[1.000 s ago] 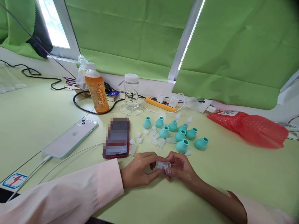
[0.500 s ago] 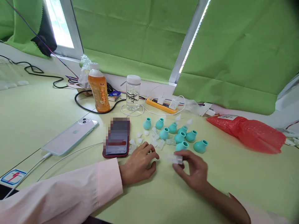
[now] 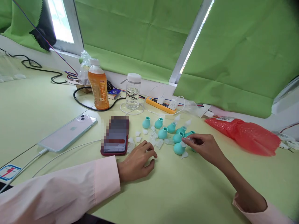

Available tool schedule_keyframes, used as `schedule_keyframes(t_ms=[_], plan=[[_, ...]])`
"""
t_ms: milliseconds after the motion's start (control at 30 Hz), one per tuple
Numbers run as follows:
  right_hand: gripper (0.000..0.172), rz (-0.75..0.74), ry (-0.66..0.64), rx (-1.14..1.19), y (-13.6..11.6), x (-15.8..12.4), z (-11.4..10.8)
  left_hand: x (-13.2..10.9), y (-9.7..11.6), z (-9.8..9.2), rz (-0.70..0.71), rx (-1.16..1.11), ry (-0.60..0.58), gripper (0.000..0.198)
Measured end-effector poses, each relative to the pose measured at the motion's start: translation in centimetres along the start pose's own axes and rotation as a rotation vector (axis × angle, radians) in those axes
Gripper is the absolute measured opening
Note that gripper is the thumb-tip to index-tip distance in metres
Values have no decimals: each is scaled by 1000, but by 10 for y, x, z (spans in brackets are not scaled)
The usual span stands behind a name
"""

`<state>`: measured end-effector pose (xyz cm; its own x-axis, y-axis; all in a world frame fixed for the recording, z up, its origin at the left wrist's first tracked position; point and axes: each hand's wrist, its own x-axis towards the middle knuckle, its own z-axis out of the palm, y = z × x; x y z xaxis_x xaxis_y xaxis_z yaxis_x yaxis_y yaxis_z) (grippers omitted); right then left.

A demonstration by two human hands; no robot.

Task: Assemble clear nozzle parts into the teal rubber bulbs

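Observation:
My left hand point(image 3: 139, 161) rests on the table, fingers loosely curled and thumb apart, with nothing visible in it. Closed in a pinch, my right hand point(image 3: 205, 146) has a small clear plastic piece point(image 3: 186, 139) at its fingertips, partly hidden. Just below those fingertips stands a teal rubber bulb point(image 3: 179, 149), and a translucent pointed tip point(image 3: 184, 155) lies beside it. Several more open-necked teal bulbs point(image 3: 163, 133) are grouped behind; two at the back carry translucent tips point(image 3: 177, 118). Loose white tips and clear tubular pieces point(image 3: 159, 143) lie between the bulbs and my left hand.
A red-cased phone point(image 3: 115, 137) and a pale phone point(image 3: 67, 133) on a charging cable lie at left. Behind stand an orange drink bottle point(image 3: 99, 88), a clear water bottle point(image 3: 133, 91) and a yellow power strip point(image 3: 160, 105). A red plastic bag point(image 3: 247, 135) lies right.
My right hand has moved away from me and slightly right, from the bare table to the bulbs. A pointed tip now lies by the nearest bulb. My left hand has barely moved.

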<state>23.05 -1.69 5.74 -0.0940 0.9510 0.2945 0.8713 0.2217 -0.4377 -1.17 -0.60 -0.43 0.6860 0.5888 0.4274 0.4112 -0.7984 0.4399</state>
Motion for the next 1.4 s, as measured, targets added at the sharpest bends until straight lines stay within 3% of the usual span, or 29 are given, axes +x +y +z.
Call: schedule_keyframes(t_ms=[333,900,1400], plan=[[28,-10,81,-57,4,2,3,0,1,0,-13,-3,-25,18],[34,-68,-132,-224,-4,6,-3,2,2,1,7,1,-20,18],[36,-57,-200,-387,-14,11,-8,1,4,-1,29,23,-18,18]])
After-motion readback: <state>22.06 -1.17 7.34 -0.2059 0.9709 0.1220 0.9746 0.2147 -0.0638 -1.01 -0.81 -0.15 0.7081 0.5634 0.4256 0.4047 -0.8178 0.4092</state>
